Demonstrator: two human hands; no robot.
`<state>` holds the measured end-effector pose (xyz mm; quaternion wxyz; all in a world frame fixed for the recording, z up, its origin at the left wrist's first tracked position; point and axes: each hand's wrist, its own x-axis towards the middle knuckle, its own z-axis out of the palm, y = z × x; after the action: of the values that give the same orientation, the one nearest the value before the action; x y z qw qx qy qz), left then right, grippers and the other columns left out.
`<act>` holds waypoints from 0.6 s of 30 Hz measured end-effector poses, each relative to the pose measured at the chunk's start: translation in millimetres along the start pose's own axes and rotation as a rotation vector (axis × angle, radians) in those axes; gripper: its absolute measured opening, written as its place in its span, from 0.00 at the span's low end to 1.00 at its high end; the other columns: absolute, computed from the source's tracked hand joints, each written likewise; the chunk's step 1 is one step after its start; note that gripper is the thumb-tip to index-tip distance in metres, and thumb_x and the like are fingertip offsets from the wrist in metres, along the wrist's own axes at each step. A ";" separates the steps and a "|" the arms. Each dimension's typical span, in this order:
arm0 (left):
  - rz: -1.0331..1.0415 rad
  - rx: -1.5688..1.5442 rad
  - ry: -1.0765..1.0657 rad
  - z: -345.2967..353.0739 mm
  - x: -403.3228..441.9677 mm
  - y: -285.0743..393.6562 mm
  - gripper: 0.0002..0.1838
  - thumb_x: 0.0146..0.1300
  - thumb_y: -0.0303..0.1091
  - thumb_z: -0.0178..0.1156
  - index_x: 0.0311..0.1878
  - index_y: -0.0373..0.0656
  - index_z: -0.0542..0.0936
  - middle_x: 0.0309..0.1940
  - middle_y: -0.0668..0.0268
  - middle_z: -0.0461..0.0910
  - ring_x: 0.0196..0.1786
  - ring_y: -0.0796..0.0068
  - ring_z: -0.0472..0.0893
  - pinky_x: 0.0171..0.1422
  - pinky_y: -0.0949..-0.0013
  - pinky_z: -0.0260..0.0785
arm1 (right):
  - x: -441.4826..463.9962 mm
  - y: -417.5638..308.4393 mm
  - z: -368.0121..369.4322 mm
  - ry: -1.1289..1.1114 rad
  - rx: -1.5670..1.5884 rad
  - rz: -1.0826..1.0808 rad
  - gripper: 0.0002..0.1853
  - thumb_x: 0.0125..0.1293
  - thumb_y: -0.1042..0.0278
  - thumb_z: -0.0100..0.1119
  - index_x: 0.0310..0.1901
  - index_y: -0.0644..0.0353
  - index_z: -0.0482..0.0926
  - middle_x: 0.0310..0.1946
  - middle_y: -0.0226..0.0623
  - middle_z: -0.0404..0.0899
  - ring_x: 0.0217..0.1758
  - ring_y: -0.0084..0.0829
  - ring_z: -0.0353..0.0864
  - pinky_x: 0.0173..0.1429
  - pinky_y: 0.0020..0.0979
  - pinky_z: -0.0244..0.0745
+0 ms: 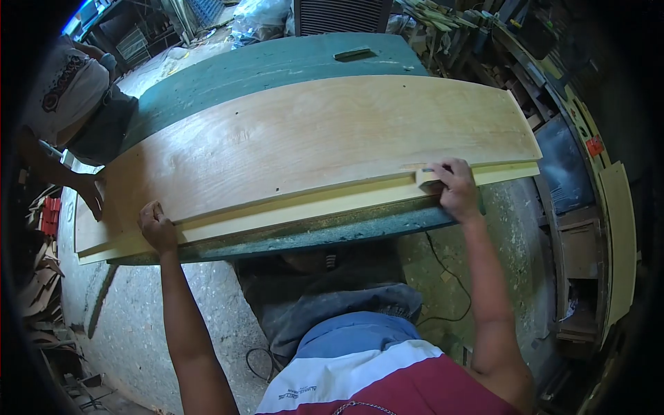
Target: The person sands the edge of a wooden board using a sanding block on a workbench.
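Note:
A long pale wooden panel (304, 138) lies across the green worktop, with a stepped lower strip (332, 207) along its near edge. My left hand (158, 228) is closed at the panel's near edge toward the left end, fingers curled on top. Toward the right end, my right hand (456, 188) is closed around a small pale block (427, 178), which rests at the step along the near edge. A few dark dots mark the panel's face. The underside of my left hand's grip is hidden.
Another person's hand (90, 194) presses on the panel's left end. The green worktop (207, 83) extends behind it, carrying a short piece of wood (353, 52). A cable (453, 277) lies on the floor. Shelving with boards (581, 277) stands at right; scraps (45, 283) lie at left.

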<state>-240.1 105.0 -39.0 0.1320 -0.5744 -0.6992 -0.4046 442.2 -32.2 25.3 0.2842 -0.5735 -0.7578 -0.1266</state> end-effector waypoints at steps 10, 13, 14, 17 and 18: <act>0.022 0.042 0.007 -1.3 0.7 1.0 0.07 0.69 0.25 0.61 0.45 0.42 0.88 0.48 0.59 0.87 0.55 0.54 0.83 0.65 0.56 0.74 | 41.2 -132.1 63.0 -0.032 0.129 -0.067 0.20 0.59 0.74 0.59 0.53 0.55 0.88 0.43 0.37 0.81 0.52 0.41 0.79 0.59 0.42 0.71; 0.006 0.000 0.003 2.3 -1.0 3.8 0.07 0.69 0.25 0.62 0.45 0.42 0.88 0.48 0.59 0.87 0.55 0.55 0.83 0.65 0.56 0.74 | 46.9 -156.6 71.9 0.042 0.168 -0.118 0.19 0.61 0.73 0.55 0.53 0.53 0.87 0.44 0.35 0.80 0.53 0.40 0.78 0.62 0.43 0.69; 0.003 -0.025 0.005 0.4 -1.0 1.7 0.06 0.70 0.25 0.62 0.45 0.42 0.88 0.47 0.58 0.87 0.55 0.55 0.83 0.65 0.57 0.74 | 45.4 -154.7 70.3 0.048 0.177 -0.127 0.19 0.61 0.73 0.55 0.53 0.53 0.87 0.44 0.35 0.80 0.53 0.40 0.78 0.62 0.43 0.69; 0.031 -0.003 0.011 2.1 0.5 -4.3 0.05 0.70 0.26 0.63 0.44 0.42 0.87 0.47 0.58 0.87 0.55 0.55 0.83 0.64 0.57 0.74 | 44.3 -130.6 63.3 -0.035 0.170 -0.085 0.21 0.59 0.76 0.57 0.54 0.52 0.87 0.43 0.35 0.80 0.52 0.41 0.79 0.61 0.44 0.71; 0.016 -0.003 0.027 1.5 0.2 -1.7 0.05 0.70 0.26 0.63 0.44 0.42 0.87 0.47 0.58 0.87 0.55 0.55 0.83 0.64 0.57 0.74 | 42.7 -117.7 54.4 -0.047 0.161 -0.067 0.21 0.58 0.77 0.59 0.53 0.52 0.88 0.43 0.36 0.80 0.51 0.42 0.80 0.60 0.44 0.72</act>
<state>-241.3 106.2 -40.5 0.1436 -0.5749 -0.6920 -0.4123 308.1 -6.5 21.8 0.3069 -0.5260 -0.7908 -0.0612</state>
